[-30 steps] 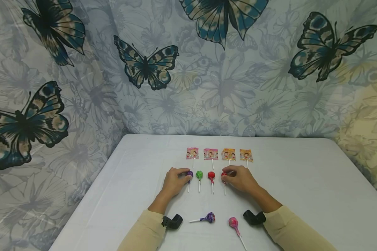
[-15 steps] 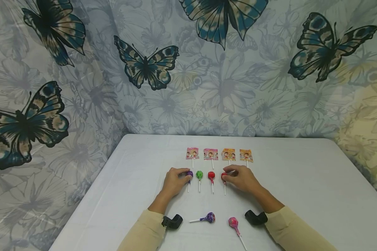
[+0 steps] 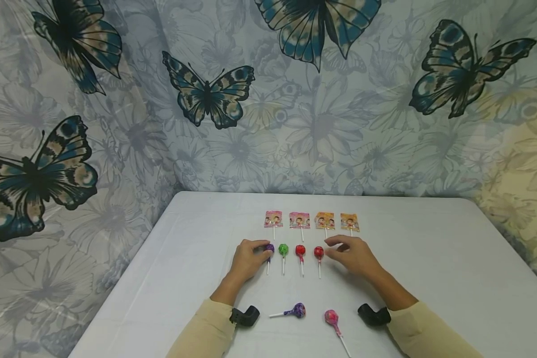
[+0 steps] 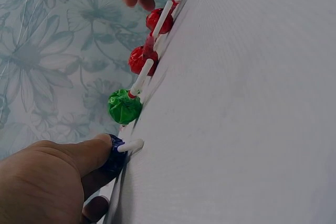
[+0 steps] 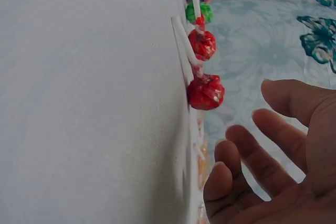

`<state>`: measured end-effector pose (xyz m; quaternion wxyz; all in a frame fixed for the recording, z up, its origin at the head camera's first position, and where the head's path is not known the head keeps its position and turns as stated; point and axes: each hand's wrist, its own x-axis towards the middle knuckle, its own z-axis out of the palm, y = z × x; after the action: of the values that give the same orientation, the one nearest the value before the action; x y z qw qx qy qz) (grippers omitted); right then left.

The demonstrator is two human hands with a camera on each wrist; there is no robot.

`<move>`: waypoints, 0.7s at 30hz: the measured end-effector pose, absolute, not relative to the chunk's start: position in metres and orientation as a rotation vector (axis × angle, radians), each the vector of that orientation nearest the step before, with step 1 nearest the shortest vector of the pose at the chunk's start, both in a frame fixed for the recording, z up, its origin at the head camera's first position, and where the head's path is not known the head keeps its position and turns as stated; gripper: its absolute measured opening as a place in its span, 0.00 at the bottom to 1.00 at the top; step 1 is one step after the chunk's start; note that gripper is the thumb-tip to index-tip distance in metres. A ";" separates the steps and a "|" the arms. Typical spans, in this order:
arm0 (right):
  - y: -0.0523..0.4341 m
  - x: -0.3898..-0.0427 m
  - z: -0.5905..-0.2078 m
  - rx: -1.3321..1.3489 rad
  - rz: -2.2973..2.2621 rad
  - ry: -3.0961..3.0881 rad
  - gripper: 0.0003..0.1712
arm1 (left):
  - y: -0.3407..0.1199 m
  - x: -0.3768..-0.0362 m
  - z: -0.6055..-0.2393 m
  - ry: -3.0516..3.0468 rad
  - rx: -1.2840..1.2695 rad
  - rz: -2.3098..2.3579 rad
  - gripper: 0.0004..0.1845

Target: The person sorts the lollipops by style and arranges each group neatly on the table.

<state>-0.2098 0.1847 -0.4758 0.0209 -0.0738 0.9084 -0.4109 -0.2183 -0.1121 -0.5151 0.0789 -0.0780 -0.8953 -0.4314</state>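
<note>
My left hand (image 3: 249, 259) pinches the head of a purple lollipop (image 4: 116, 156) between thumb and fingers at the left end of a row on the table. Beside it in the row lie a green lollipop (image 3: 284, 250), a red lollipop (image 3: 300, 250) and a second red lollipop (image 3: 318, 252) at the right end. Just right of that last one is my right hand (image 3: 353, 254), its fingers parted and loosely bent. A gap shows between this hand and the candy in the right wrist view, where the palm (image 5: 320, 156) holds nothing.
Behind the row lie several flat-wrapped lollipops, pink (image 3: 299, 220) and orange (image 3: 324, 221). Nearer the front are a purple-wrapped lollipop (image 3: 299, 311) lying sideways and a pink lollipop (image 3: 331, 317). A white cloth covers the table (image 3: 161, 278); a butterfly-print curtain (image 3: 322, 129) hangs behind.
My right hand has let go of the red lollipop at the right end and moved a little to the right. The left hand stays on the purple lollipop.
</note>
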 end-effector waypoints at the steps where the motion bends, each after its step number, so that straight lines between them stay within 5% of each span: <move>1: 0.185 -0.209 -0.475 -0.231 -1.274 2.821 0.18 | -0.112 -0.219 -0.516 -2.677 -0.238 -1.291 0.14; 21: 0.196 -0.169 -0.446 -0.475 -1.413 2.849 0.14 | -0.113 -0.219 -0.516 -2.676 -0.251 -1.286 0.14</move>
<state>-0.1691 0.1959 -0.4464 -0.0370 -0.1476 0.8854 -0.4392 -0.2191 -0.1131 -0.5163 0.0807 -0.0839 -0.8952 -0.4303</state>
